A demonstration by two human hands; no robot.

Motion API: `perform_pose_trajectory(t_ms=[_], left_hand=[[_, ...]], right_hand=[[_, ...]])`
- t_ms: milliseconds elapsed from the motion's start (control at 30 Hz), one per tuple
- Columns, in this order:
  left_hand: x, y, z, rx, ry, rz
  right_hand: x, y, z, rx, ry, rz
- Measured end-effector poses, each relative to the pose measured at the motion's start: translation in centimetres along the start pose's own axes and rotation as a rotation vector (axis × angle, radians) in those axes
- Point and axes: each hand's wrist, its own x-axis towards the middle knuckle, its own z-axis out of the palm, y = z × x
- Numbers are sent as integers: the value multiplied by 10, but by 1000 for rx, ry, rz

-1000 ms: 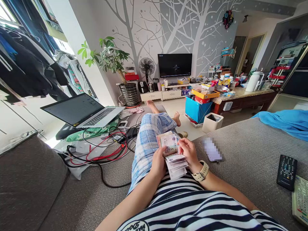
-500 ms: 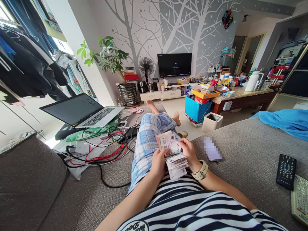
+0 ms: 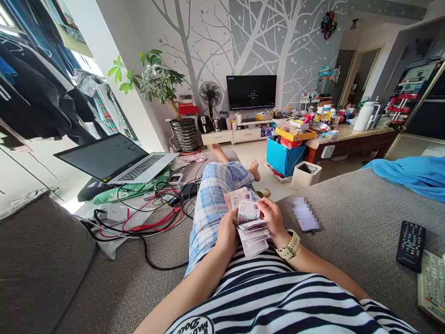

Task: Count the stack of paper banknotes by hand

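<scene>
Over my lap, my left hand (image 3: 227, 234) is closed on a stack of banknotes (image 3: 239, 197), thumb on top. Part of the stack folds down toward my belly as several fanned banknotes (image 3: 253, 239). My right hand (image 3: 273, 220), with a pale watch (image 3: 290, 246) on the wrist, pinches the right edge of a banknote (image 3: 249, 210) at the top of the stack. The fingers beneath the notes are hidden. Under both hands lie the striped shirt (image 3: 278, 301) and blue plaid trousers (image 3: 208, 213).
On the grey sofa (image 3: 340, 222), a blurred phone (image 3: 306, 214) and two remotes, one black (image 3: 411, 246), one pale (image 3: 432, 283), lie to the right. At left are an open laptop (image 3: 142, 169) and tangled cables (image 3: 163, 222). A waste bin (image 3: 306, 176) stands ahead.
The top banknote between my hands shows a different position and printed side, and my right fingers have shifted slightly. The view has moved a little; the folded notes hang much as before.
</scene>
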Motion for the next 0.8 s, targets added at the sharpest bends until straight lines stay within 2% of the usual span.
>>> perform_pose_trajectory(t_ms=[233,800], left_hand=[[2,-2,-3,6,-36,31],[-1,1,0,11,-17,24]], right_hand=[[0,-2,0,-11,-12,-2],[-1,-3,1,3,-25,19]])
